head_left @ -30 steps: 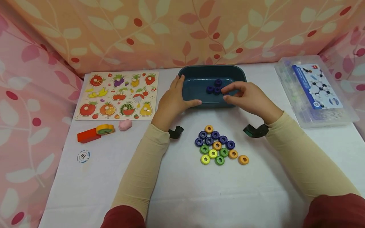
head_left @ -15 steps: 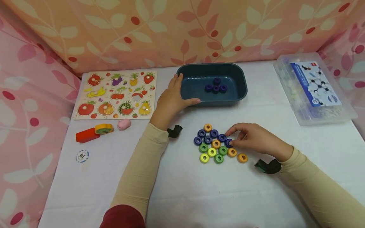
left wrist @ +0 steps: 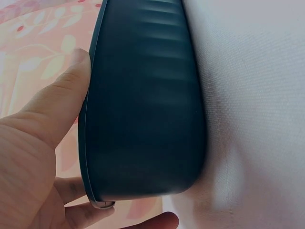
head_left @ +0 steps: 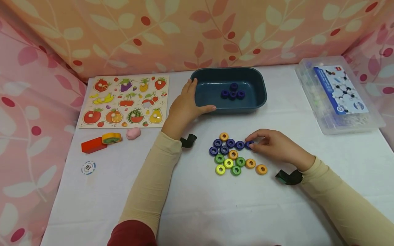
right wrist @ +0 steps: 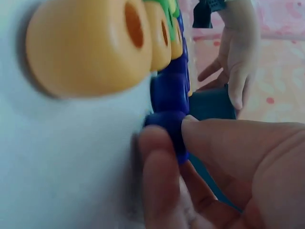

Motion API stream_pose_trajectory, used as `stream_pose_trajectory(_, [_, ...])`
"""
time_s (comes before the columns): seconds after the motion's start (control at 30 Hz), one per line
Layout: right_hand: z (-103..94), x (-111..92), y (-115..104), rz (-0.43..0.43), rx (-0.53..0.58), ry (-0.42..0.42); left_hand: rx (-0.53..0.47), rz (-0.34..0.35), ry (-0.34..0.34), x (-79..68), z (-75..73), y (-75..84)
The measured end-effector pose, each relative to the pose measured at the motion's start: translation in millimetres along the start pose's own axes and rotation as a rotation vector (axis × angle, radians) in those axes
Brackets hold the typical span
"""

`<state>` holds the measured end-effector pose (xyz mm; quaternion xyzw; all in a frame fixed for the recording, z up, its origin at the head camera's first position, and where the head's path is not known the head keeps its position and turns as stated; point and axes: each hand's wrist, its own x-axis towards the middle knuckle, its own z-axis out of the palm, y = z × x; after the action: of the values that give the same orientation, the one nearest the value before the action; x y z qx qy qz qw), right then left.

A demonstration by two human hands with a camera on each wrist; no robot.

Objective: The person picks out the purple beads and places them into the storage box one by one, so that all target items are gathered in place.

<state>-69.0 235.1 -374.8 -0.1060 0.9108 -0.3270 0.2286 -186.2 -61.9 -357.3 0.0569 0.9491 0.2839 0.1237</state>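
My left hand [head_left: 184, 111] touches the near left corner of a dark teal plastic tub [head_left: 261, 97], fingers straight along its left end and thumb along the front. The left wrist view shows the thumb [left wrist: 66, 90] right at the rim of the tub [left wrist: 143, 95]. Several purple ring beads [head_left: 233, 95] lie inside. On the cloth, my right hand [head_left: 274, 147] pinches a purple ring bead [right wrist: 167, 125] between thumb and fingertips, at the right end of a row of purple rings [head_left: 239, 145]. Orange [head_left: 250, 163], green [head_left: 236, 170] and yellow rings [head_left: 220, 169] lie just nearer to me.
A fruit peg puzzle board [head_left: 123, 106] lies at the back left. Before it are a red block [head_left: 93, 145], a yellow-rimmed fruit piece [head_left: 112, 138], a pink lump [head_left: 133, 133] and a chip marked 10 [head_left: 88, 167]. A clear plastic case [head_left: 344, 119] sits back right.
My right hand has come from the tub to the rings and pinched the rightmost purple one, shifting it slightly away from me. Another purple ring shows in the tub. The left hand stays put.
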Motion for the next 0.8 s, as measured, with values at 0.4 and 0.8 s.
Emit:
stream_pose_trajectory(0.4, [-51.6,27.0,-47.1,0.011,0.028,0.090,0.000,0.005,-0.005,-0.8,-1.0,-0.4])
stream_pose_trajectory(0.8, [-78.4,133.9,-64.3,0.117,0.285,0.058,-0.005,0.009,-0.001,-0.3,-1.7,-0.9])
